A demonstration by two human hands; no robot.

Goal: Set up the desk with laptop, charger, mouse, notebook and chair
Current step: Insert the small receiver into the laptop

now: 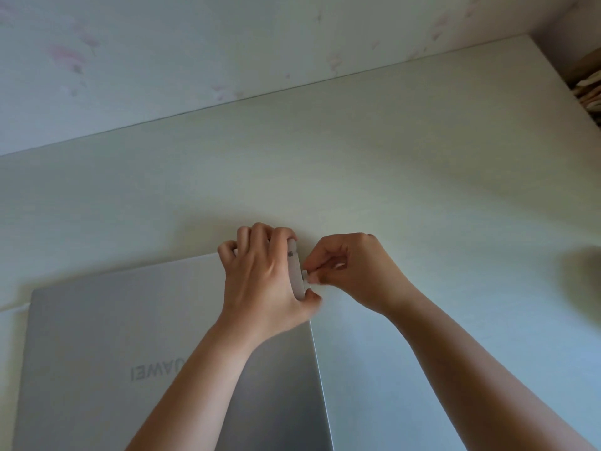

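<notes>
laptop: closed silver metal laptop (130,336) flat on pale desk (390,190)
left hand (263,275): wrapped around white charger brick (296,271)
right hand (354,271): fingertips pinching its small white plug (305,275)

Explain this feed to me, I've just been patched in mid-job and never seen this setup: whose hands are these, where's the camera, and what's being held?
There is no machine here. A person wears a camera on the head, so the single view looks forward and down over both bare arms. The pale surface is a desk pushed against a wall. On it lies a closed silver laptop. The left hand grips a small white block, probably the charger, at the laptop's far right corner. The right hand pinches a small white piece at the block's side, maybe a plug; it is too small to tell. No mouse, notebook or chair shows.
</notes>
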